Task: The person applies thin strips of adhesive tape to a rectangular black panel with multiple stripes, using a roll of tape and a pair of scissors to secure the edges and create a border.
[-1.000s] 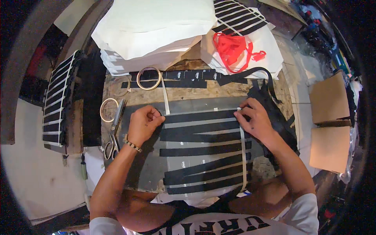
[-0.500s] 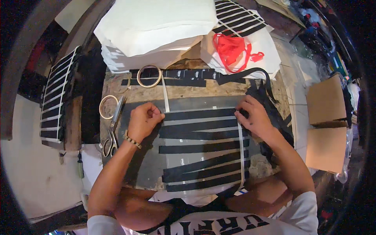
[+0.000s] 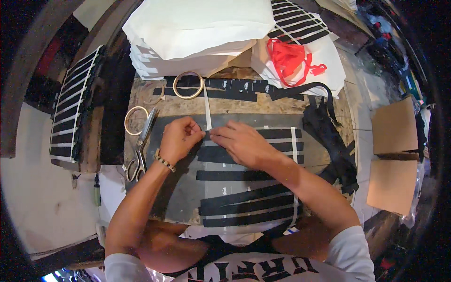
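Several black fabric strips [image 3: 235, 175] lie in rows across a dark grey board [image 3: 181, 204] on the worktable. A narrow white tape [image 3: 294, 145] crosses their right ends. My left hand [image 3: 180, 141] is closed in a pinch at the left end of the topmost black strip [image 3: 282, 133]. Beside it, my right hand [image 3: 244, 144] reaches leftward over the same strip, fingers stretched and tips touching its left end; the thumb is hidden. A pale tape [image 3: 207, 110] runs from the fingertips up to a tape roll [image 3: 174, 85] on the table.
Left of the board lie scissors [image 3: 138, 152] and another tape roll [image 3: 126, 123]. Stacked white sheets [image 3: 197, 33] and a red ribbon [image 3: 286, 58] sit at the back. Loose black webbing [image 3: 324, 131] trails at the right; cardboard boxes [image 3: 393, 185] stand beyond. A striped black-and-white panel [image 3: 75, 105] leans at far left.
My right hand has moved left along the top strip, from its right end to beside my left hand. My left hand stays at the strip's left end. The view has shifted slightly.
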The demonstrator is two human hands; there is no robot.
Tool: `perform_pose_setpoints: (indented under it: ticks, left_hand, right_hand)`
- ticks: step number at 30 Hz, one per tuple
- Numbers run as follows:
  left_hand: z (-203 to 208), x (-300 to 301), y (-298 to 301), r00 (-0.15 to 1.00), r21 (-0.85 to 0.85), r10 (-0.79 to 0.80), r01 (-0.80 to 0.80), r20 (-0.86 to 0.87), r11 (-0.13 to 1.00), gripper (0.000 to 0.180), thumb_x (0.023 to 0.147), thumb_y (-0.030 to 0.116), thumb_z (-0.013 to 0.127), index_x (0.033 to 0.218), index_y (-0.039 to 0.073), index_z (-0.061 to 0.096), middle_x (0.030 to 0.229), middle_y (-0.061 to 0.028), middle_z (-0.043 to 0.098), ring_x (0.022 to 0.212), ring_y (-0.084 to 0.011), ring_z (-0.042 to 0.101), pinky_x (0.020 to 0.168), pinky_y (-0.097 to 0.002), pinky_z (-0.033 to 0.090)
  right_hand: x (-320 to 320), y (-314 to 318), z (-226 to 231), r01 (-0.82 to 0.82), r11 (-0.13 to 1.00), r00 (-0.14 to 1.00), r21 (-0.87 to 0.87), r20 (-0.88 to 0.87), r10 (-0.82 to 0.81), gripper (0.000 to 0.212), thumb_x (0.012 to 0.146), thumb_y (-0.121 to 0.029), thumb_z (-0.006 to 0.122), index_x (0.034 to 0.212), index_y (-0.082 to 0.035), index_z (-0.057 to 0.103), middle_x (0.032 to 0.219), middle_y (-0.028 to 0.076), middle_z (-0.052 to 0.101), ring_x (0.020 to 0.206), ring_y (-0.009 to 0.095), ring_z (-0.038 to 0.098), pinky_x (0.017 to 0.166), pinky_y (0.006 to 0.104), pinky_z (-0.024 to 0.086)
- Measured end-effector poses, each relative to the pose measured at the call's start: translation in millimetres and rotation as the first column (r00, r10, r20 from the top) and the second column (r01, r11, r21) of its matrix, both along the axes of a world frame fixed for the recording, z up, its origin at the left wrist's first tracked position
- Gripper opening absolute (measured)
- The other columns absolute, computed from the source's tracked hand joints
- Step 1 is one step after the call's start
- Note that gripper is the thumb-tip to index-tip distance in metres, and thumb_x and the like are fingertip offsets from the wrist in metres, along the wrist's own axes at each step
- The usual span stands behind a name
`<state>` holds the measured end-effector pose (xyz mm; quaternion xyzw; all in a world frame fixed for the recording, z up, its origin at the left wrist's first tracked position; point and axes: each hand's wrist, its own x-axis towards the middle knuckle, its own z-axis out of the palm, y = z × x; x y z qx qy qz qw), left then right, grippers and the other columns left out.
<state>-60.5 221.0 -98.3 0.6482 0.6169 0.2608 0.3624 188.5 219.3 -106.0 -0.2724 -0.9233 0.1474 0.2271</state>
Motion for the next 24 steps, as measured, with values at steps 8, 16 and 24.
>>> perform_pose_setpoints:
  ticks: [8,16,24]
  left_hand:
    - [6.5,-3.7,5.8,0.996,0.004,-0.028,0.028,-0.080,1.000,0.021,0.082,0.017,0.090,0.083,0.003,0.075,0.076,-0.0088,0.075,0.069,-0.0194,0.072,0.068,-0.0341,0.057]
    - [5.3,-17.8,21.1,0.991,-0.120,-0.114,0.105,-0.073,0.987,0.019,0.082,0.016,0.089,0.084,0.003,0.075,0.076,-0.0069,0.076,0.069,-0.0144,0.071,0.066,-0.0323,0.056]
    - [21.3,-18.7,50.9,0.994,-0.239,-0.108,0.104,-0.007,0.966,0.020,0.084,0.016,0.089,0.084,0.003,0.074,0.076,-0.0049,0.074,0.068,-0.0124,0.068,0.062,-0.0307,0.053]
  right_hand:
    - [0.7,1.8,-7.1,-0.049,0.998,0.999,0.030,0.012,0.048,0.038,0.091,-0.015,0.064,0.124,0.002,0.074,0.128,0.008,0.071,0.108,0.029,0.063,0.095,0.0419,0.056]
    - [-0.6,3.1,-7.0,-0.044,0.998,0.999,0.041,0.030,0.043,0.037,0.090,-0.016,0.065,0.122,0.001,0.074,0.125,0.007,0.070,0.107,0.028,0.062,0.093,0.0412,0.056]
    - [1.3,4.6,-6.4,-0.050,0.998,0.999,0.027,-0.006,0.050,0.038,0.087,-0.015,0.067,0.120,0.002,0.075,0.128,0.009,0.071,0.104,0.029,0.063,0.089,0.0423,0.056]
